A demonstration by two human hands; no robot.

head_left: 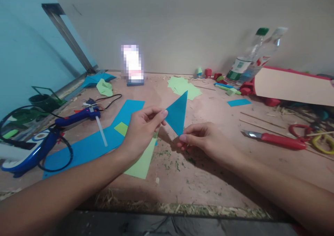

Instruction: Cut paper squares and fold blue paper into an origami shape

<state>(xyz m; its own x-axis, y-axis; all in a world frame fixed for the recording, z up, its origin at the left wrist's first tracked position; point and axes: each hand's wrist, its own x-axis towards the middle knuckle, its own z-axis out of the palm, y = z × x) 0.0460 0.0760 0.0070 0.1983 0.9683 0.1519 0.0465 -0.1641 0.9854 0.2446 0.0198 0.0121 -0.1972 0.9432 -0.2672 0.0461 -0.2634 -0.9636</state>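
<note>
Our two bare forearms (70,190) take up the lower corners of the frame, reaching in over the table (208,190). What we've got up is a blue paper triangle (177,112), dead centre, held above the table. Pretty clean little piece: solid bright blue, matte, straight edges, sharp tip pointing up, and the right-hand edge running nearly straight down. Can't tell if it's one layer or folded over.

Our left hand (139,131) has thumb and fingers pinched on its left corner, and our right hand (202,138) is clamped the same way on the bottom one, so the top tip sticks up free. The surface looks flat and smooth, shaded pretty evenly.

Left of centre we've got a bigger blue sheet (86,149) in much the same colour, with a small yellow-green scrap (120,128) on it, and a light green strip (142,166) partly behind our left hand. Blue glue gun (75,118) at the left of the frame, red-handled knife (283,141) at the right.
</note>
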